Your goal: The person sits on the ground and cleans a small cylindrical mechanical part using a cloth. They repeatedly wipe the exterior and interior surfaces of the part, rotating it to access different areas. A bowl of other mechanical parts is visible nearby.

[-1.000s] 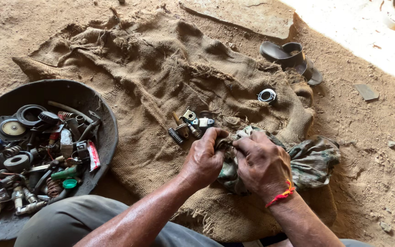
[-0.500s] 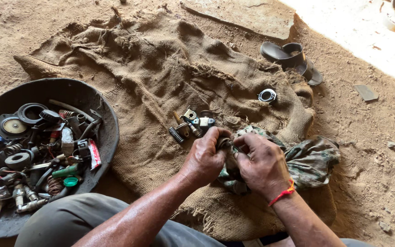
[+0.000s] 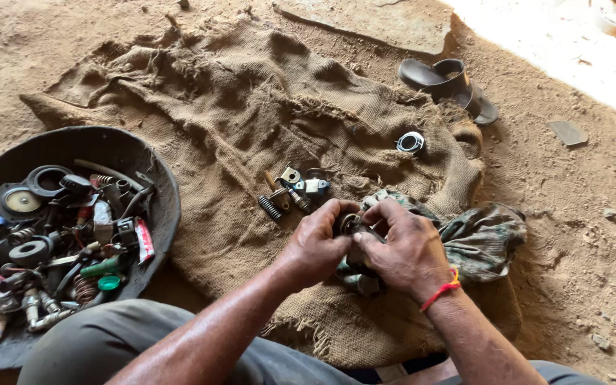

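While both hands meet over the burlap sacking (image 3: 237,107), the left hand (image 3: 319,246) and right hand (image 3: 401,249) each keep a tight grip on a small round metal part (image 3: 351,224), pinched between fingertips with a greenish rag (image 3: 479,239) bunched under and to the right of it. Just beyond the grip lie a loose spring (image 3: 269,207), a bolt and small fittings (image 3: 301,187), set apart and seemingly awaiting handling; a metal ring (image 3: 411,142) sits farther off. Well left of the grip, a black pan (image 3: 155,171) holds many more parts. By my judgement the work is midway: one piece in hand, several left.
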